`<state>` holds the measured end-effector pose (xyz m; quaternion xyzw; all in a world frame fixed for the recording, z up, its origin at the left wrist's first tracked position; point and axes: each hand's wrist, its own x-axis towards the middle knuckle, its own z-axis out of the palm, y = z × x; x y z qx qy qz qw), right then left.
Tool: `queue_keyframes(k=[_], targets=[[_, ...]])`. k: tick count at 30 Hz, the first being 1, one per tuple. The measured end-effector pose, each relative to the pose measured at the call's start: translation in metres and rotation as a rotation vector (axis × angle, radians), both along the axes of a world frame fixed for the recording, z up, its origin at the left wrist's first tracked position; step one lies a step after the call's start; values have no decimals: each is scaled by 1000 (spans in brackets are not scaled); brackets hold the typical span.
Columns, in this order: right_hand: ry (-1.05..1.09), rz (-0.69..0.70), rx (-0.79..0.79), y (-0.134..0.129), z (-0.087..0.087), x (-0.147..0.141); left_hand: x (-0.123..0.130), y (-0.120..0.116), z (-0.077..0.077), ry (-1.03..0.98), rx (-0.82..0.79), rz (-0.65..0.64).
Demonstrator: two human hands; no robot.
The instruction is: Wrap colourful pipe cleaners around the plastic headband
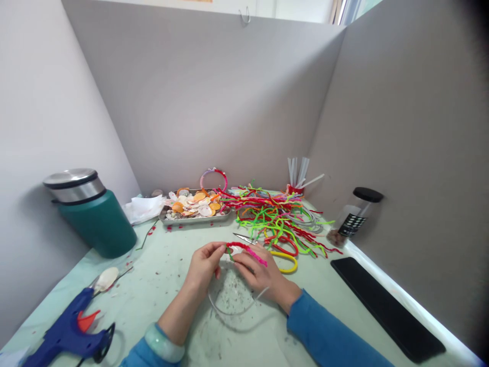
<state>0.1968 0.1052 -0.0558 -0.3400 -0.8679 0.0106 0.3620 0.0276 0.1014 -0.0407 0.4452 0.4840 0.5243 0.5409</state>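
Between my hands is a thin white hoop (pixel 234 314), partly wrapped with red and pink fuzzy stem (pixel 256 254). My left hand (pixel 206 263) pinches the red end of the wrap, where a short green piece (pixel 229 253) sticks out. Its thumb and forefinger are pressed together there. My right hand (pixel 260 269) is closed around the wrapped part, its fingers bent near the green piece. The lower part of the hoop is bare and hangs over the table. Just behind my right hand lie scissors with red and yellow handles (pixel 289 262).
A metal tray (pixel 196 220) of shells and a heap of coloured fuzzy stems (pixel 275 214) lie at the back. A green bottle (pixel 101 224) and blue glue gun (pixel 69 326) are left; a jar (pixel 349 221) and black strip (pixel 385 306) are right.
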Motion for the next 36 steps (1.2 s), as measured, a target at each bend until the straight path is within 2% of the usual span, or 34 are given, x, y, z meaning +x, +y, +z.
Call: queue_keyframes(k=[7,10,14,18,22,26,31,33,36], targets=[[33,-36,-26,2,1,3,-6,3,2,-227,-26,40],[31,25,-40,3,1,4,-10,6,1,-308,-43,30],[59,83,-100,1,1,5,-15,7,1,-396,-67,-45],[143,12,-140,3,-1,5,-13,5,2,-236,-115,-86],[311,22,-223,8,-1,6,-6,0,4,-28,-137,-209],[434,42,-410,8,3,5,-3,-4,2,110,-130,-282],[453,121,-604,5,7,3,-4,-2,-2,192,-120,-316],[446,127,-604,5,7,3,-4,-2,-1,192,-128,-311],[390,144,-508,4,8,3,-4,-3,1,166,-132,-321]])
